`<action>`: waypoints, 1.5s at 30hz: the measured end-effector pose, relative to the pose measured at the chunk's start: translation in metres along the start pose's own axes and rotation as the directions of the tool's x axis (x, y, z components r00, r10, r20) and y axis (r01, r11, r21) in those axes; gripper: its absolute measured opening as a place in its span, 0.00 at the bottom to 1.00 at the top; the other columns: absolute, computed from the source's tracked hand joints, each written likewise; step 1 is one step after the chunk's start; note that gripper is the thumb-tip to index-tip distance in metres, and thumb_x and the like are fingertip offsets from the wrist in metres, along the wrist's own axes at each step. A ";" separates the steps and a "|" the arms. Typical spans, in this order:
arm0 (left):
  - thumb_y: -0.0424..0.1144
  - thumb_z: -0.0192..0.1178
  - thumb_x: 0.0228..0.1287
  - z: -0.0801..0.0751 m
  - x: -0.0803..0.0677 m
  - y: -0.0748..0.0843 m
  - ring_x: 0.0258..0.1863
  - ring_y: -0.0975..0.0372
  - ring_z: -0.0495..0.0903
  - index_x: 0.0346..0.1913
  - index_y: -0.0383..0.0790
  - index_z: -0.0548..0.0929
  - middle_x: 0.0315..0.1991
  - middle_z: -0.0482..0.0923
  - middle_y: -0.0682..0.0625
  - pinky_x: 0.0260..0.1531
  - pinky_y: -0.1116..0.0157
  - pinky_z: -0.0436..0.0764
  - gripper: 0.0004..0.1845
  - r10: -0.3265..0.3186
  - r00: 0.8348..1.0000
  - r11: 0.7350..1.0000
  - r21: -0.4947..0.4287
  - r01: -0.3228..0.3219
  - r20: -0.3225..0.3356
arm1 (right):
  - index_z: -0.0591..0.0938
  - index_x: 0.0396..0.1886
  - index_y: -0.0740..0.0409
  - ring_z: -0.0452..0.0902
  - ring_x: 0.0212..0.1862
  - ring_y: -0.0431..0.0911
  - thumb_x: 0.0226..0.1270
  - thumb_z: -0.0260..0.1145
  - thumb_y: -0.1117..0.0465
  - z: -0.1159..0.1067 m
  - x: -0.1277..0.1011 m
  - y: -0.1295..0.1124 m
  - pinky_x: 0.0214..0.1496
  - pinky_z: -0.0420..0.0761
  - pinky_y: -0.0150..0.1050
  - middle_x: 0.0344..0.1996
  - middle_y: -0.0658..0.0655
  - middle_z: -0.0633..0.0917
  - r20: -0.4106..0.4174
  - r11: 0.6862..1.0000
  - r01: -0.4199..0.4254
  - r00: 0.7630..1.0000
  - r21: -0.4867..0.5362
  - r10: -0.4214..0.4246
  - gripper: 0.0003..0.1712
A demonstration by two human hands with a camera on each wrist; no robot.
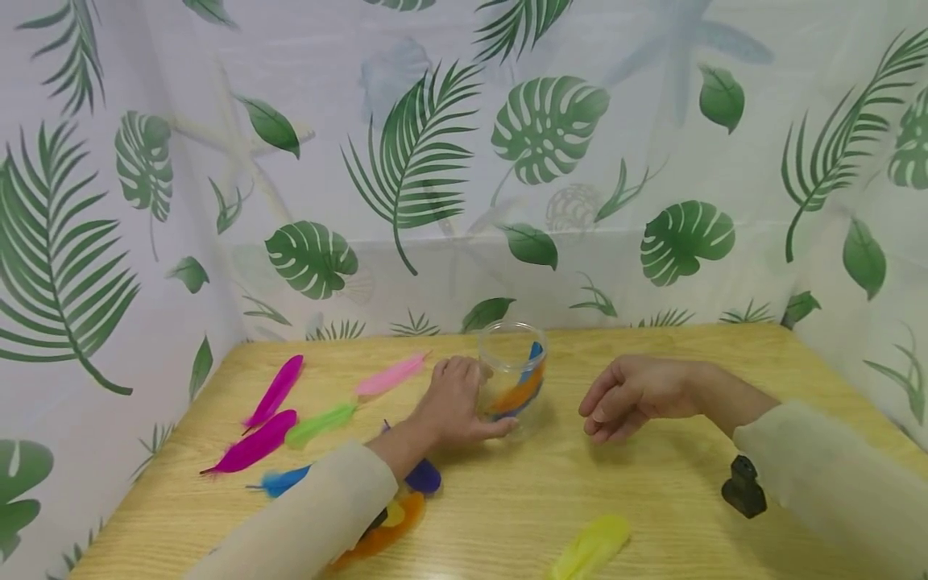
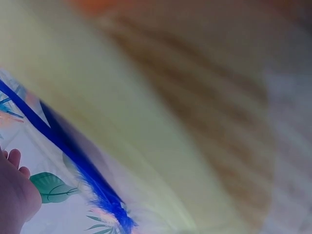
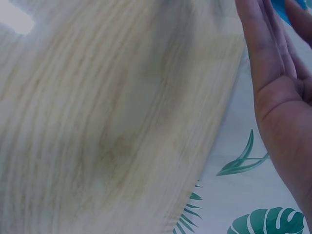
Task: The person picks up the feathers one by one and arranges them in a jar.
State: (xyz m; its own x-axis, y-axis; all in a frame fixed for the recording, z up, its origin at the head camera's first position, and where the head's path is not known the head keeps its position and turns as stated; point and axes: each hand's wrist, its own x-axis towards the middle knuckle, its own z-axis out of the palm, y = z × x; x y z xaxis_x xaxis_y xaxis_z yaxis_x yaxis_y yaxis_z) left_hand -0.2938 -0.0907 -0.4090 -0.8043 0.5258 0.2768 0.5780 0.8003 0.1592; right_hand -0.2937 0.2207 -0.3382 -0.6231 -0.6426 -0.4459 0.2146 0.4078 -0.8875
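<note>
My left hand (image 1: 453,403) holds a clear round plastic container (image 1: 500,366), thumb along its front and fingers at its left side. Inside it lean an orange feather (image 1: 516,396) and a blue feather (image 1: 532,360), with a darker blue-purple edge showing beneath. To the right of the container, my right hand (image 1: 638,399) hovers over the table with loosely bent fingers and nothing in them. In the left wrist view a deep blue feather (image 2: 80,158) crosses beside a blurred pale yellow shape. The right wrist view shows the palm side of my right hand (image 3: 278,92).
On the wooden table (image 1: 507,507), magenta (image 1: 275,392), green (image 1: 322,424), pink (image 1: 391,376) and blue feathers (image 1: 286,481) lie to the left. Purple (image 1: 424,477) and orange feathers (image 1: 387,532) are by my left sleeve. A yellow feather (image 1: 590,548) lies in front. Leaf-printed cloth (image 1: 435,266) stands behind.
</note>
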 end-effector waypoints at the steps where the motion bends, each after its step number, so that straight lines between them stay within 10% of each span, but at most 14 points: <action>1: 0.71 0.60 0.56 0.000 0.000 0.000 0.58 0.54 0.70 0.58 0.37 0.73 0.53 0.75 0.47 0.64 0.53 0.64 0.42 0.001 1.000 1.000 0.001 -0.001 -0.003 | 0.77 0.53 0.78 0.88 0.43 0.52 0.67 0.65 0.69 0.001 0.000 0.002 0.50 0.86 0.48 0.41 0.64 0.89 0.024 1.000 -0.007 1.000 0.000 0.007 0.19; 20: 0.71 0.60 0.56 0.001 0.000 0.000 0.57 0.54 0.71 0.57 0.38 0.73 0.53 0.75 0.47 0.63 0.54 0.64 0.41 0.011 1.000 1.000 0.014 -0.011 -0.008 | 0.82 0.50 0.75 0.89 0.41 0.53 0.62 0.67 0.71 0.018 0.013 0.025 0.45 0.87 0.46 0.40 0.67 0.89 0.267 0.972 -0.233 0.936 -0.020 0.230 0.17; 45: 0.70 0.61 0.56 0.003 0.000 0.001 0.58 0.54 0.71 0.57 0.37 0.74 0.53 0.75 0.46 0.64 0.52 0.64 0.41 0.006 1.000 1.000 -0.006 -0.006 -0.006 | 0.86 0.37 0.66 0.86 0.25 0.45 0.53 0.69 0.78 0.054 0.024 0.019 0.33 0.87 0.39 0.26 0.57 0.88 0.254 0.888 -0.346 0.869 -0.302 0.425 0.11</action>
State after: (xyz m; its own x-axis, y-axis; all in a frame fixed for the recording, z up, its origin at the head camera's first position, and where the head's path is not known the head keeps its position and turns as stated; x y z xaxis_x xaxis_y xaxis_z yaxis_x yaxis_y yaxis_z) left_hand -0.2936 -0.0892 -0.4117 -0.7998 0.5291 0.2835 0.5839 0.7952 0.1634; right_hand -0.2640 0.1786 -0.3718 -0.2588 -0.5498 -0.7942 0.1788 0.7807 -0.5988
